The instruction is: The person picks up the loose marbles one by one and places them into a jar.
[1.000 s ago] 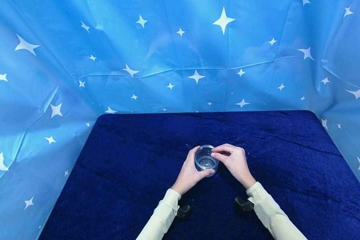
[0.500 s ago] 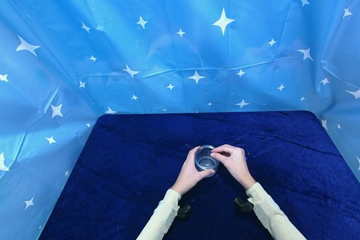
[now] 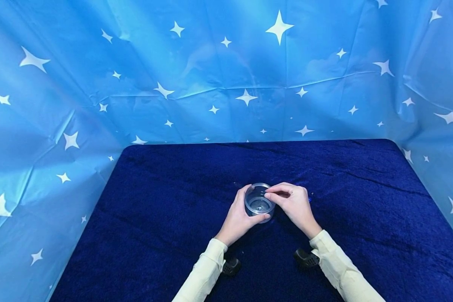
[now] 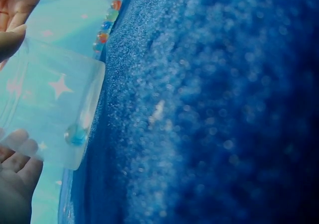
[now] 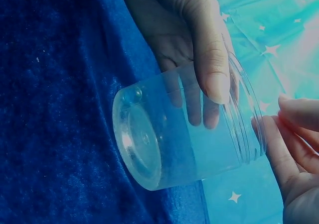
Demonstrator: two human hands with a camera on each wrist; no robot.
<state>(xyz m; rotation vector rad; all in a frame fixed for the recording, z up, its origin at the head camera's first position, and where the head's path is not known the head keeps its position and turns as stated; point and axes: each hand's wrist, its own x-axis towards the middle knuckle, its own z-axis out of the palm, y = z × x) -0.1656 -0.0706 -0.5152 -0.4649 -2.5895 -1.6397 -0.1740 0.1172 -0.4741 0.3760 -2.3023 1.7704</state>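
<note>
A clear round plastic jar (image 3: 259, 205) stands on the table with its mouth open at the top. My left hand (image 3: 238, 218) grips its side, thumb across the front and fingers round the back. Low in the jar, a small clear marble (image 4: 76, 133) shows in the left wrist view. My right hand (image 3: 294, 205) is at the right of the rim, thumb and fingertips drawn close together right at the edge. I cannot tell whether anything is pinched between them. Several coloured marbles (image 4: 103, 27) lie in a row beyond the jar, mostly hidden behind the right hand in the head view.
Dark blue velvet cloth (image 3: 166, 201) covers the table. Behind and beside it hangs a light blue sheet (image 3: 196, 63) with white stars. Black wrist devices (image 3: 307, 257) sit under both pale sleeves (image 3: 341, 268).
</note>
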